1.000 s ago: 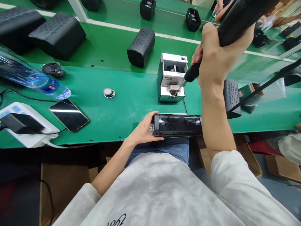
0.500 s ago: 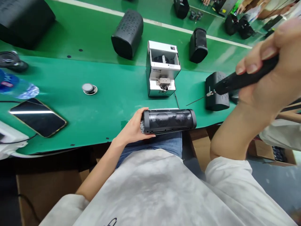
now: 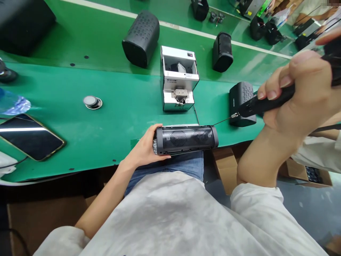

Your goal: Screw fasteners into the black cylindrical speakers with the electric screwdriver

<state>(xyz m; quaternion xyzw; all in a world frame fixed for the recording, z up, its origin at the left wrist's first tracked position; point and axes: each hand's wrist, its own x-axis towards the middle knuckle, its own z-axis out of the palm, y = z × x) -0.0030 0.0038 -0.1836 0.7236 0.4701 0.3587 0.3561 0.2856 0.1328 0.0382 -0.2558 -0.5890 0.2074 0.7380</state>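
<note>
A black speaker (image 3: 188,139) with two mesh-covered drivers lies on its side at the bench's near edge. My left hand (image 3: 145,147) is wrapped around its left end, thumb toward me and fingers over the far side. In my right hand (image 3: 301,83) is a black electric screwdriver (image 3: 262,105), tilted so its long thin bit points left and down. The bit's tip meets or almost meets the speaker's upper right corner; contact is too fine to make out. Beyond the speaker stands a white-and-grey screw feeder (image 3: 179,80).
A black speaker housing (image 3: 241,103) stands behind the screwdriver. More housings, one dark (image 3: 141,39) and one with drivers (image 3: 223,51), sit farther back. At left lie a round metal part (image 3: 92,102), a phone (image 3: 32,137) and a bottle (image 3: 13,103). Cardboard boxes (image 3: 225,167) are below the bench.
The screwdriver's bit has come down to the speaker's upper right corner from slightly above and right of it. My left hand still grips the speaker. The whole view has shifted a little.
</note>
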